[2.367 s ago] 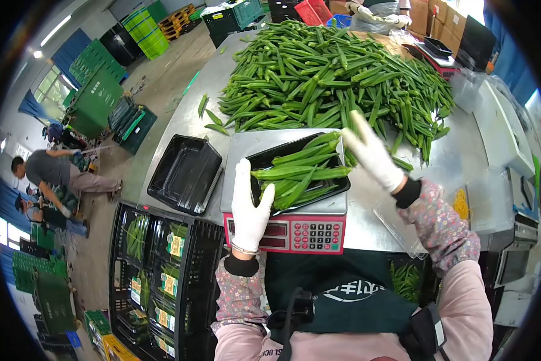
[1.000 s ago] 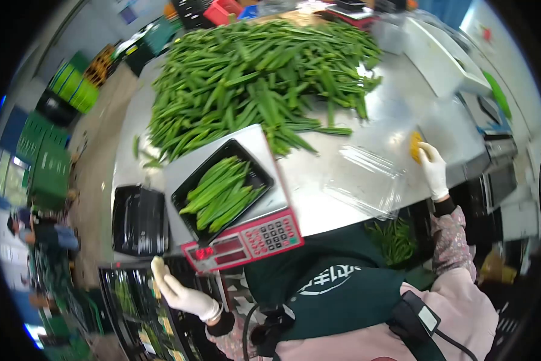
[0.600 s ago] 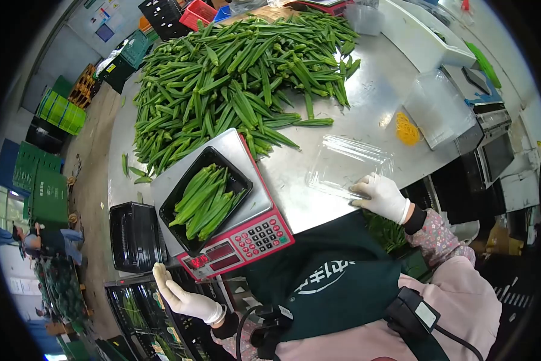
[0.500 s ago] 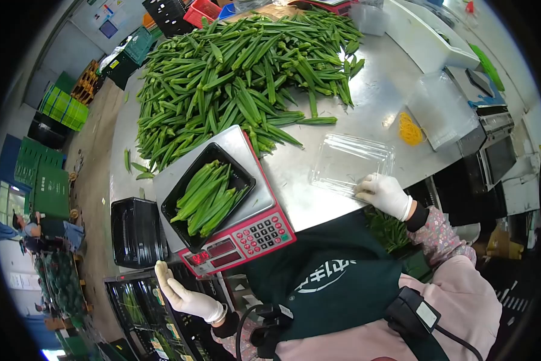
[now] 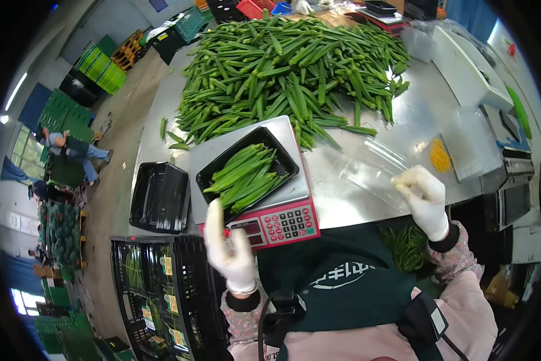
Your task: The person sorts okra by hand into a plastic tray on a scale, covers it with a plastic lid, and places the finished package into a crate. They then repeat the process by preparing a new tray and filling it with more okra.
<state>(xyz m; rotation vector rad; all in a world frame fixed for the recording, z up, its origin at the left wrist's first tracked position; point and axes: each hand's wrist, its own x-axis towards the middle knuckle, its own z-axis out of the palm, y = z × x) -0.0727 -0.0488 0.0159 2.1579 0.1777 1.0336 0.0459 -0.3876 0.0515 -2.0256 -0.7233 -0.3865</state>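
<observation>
My left hand (image 5: 231,256), in a white glove, is raised at the scale's front left corner with fingers apart and nothing in it. Beside its fingertips, a black tray (image 5: 289,161) holding okra pods (image 5: 246,174) rests tilted on the plate of the red-framed digital scale (image 5: 289,225). The hand covers part of the scale's display. On the right, my gloved right hand (image 5: 425,198) pinches the near edge of a clear plastic lid (image 5: 366,171), which is tilted over the steel table; its outline is blurred.
A large okra heap (image 5: 282,72) covers the back of the steel table (image 5: 336,198). Stacked black trays (image 5: 158,198) stand left of the scale. Yellow rubber bands (image 5: 441,156) and a clear plastic stack (image 5: 475,144) lie right. Black crates (image 5: 168,295) stand below left; another person (image 5: 71,147) is beyond.
My left hand has risen from below the black trays to the front of the scale. My right hand has lifted the clear lid's near edge. The view has shifted.
</observation>
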